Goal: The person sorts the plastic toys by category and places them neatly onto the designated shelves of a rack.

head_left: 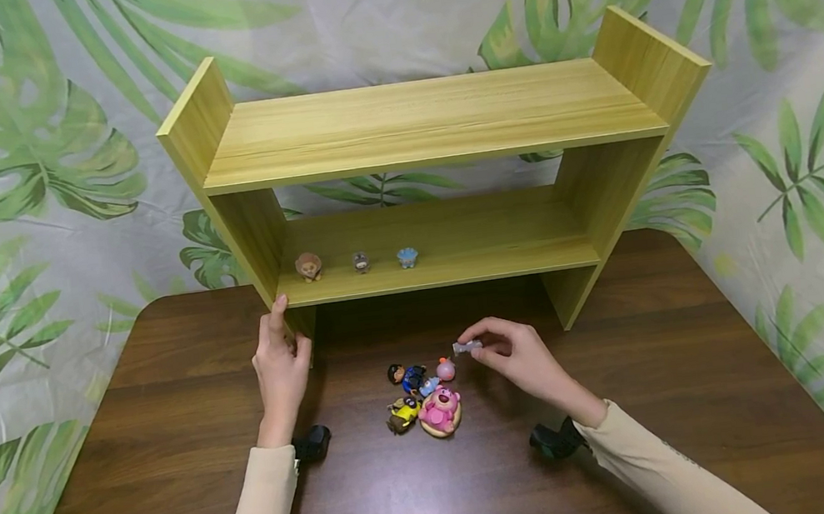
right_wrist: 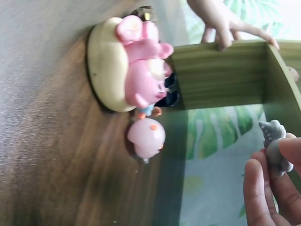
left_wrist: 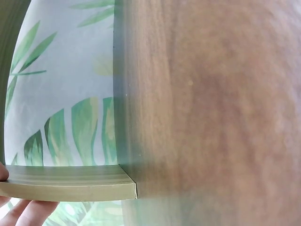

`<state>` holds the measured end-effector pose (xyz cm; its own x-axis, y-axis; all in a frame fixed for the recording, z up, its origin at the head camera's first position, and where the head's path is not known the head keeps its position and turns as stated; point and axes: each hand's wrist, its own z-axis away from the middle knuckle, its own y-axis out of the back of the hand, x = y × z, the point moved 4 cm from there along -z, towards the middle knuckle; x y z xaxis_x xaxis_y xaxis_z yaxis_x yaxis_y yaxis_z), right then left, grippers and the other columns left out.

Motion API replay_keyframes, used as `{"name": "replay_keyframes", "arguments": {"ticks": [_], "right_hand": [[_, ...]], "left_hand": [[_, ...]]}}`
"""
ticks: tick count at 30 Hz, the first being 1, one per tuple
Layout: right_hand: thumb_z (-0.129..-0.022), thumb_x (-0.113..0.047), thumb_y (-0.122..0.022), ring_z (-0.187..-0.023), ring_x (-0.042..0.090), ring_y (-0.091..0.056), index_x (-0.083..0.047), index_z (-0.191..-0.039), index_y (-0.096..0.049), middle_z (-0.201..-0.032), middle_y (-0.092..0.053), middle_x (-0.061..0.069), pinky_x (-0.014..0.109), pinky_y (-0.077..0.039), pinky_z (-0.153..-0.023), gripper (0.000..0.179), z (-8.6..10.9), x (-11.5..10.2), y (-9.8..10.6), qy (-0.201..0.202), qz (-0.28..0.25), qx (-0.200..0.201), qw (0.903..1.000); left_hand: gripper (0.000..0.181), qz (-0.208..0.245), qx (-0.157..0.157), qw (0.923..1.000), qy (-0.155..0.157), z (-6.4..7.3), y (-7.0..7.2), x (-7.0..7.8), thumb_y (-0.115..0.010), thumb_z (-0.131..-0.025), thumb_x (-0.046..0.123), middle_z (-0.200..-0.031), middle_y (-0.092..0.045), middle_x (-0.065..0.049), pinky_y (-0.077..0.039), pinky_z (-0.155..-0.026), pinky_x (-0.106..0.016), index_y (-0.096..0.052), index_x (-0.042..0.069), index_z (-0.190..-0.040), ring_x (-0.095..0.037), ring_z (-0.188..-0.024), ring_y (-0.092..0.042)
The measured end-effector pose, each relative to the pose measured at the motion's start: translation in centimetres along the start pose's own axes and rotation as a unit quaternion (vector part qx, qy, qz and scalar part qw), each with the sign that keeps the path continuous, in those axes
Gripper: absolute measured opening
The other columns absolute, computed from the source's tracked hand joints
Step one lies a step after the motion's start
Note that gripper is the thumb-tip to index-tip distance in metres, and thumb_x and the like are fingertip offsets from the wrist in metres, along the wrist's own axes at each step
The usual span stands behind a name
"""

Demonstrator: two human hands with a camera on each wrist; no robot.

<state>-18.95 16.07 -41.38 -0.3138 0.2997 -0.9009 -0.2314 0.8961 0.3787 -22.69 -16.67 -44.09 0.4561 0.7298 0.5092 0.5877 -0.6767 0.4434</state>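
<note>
My left hand [head_left: 281, 371] grips the left side panel of the yellow wooden shelf [head_left: 402, 162], an index finger up at the middle board's corner. In the left wrist view, fingers [left_wrist: 37, 213] lie on both faces of that panel. Between the thumb and fingers of my right hand [head_left: 516, 355] is a small grey toy figurine [right_wrist: 276, 150], pinched above the table. Just left of it lie a pink round toy [head_left: 446, 369], a pink bear toy [head_left: 440, 411], a yellow-clad figure [head_left: 404, 414], a dark-haired figure in blue [head_left: 409, 377] and a small light-blue toy [head_left: 429, 387].
On the middle board stand a lion figurine [head_left: 309, 266], a small grey figurine [head_left: 361, 262] and a blue figurine [head_left: 408, 257], spaced along its left half. The shelf stands at the back of the brown table [head_left: 438, 505], before a leaf-patterned cloth [head_left: 394, 16].
</note>
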Motion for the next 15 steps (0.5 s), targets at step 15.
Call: {"name": "replay_keyframes", "arguments": {"ticks": [15], "right_hand": [[-0.088,0.007,-0.061,-0.081,0.020,-0.065,0.007,-0.101,-0.064,-0.101,-0.064,0.022,0.024,-0.050,-0.068,0.014,-0.7,-5.1,0.8,0.035,-0.012,0.009,0.9993]], "left_hand": [[0.081,-0.001,0.002,1.0000,-0.003,0.0,-0.1,-0.3,-0.052,-0.080,-0.013,-0.091,-0.045,-0.014,-0.029,-0.047,-0.035,-0.031,0.035,-0.142,-0.017,-0.053,-0.032]]}}
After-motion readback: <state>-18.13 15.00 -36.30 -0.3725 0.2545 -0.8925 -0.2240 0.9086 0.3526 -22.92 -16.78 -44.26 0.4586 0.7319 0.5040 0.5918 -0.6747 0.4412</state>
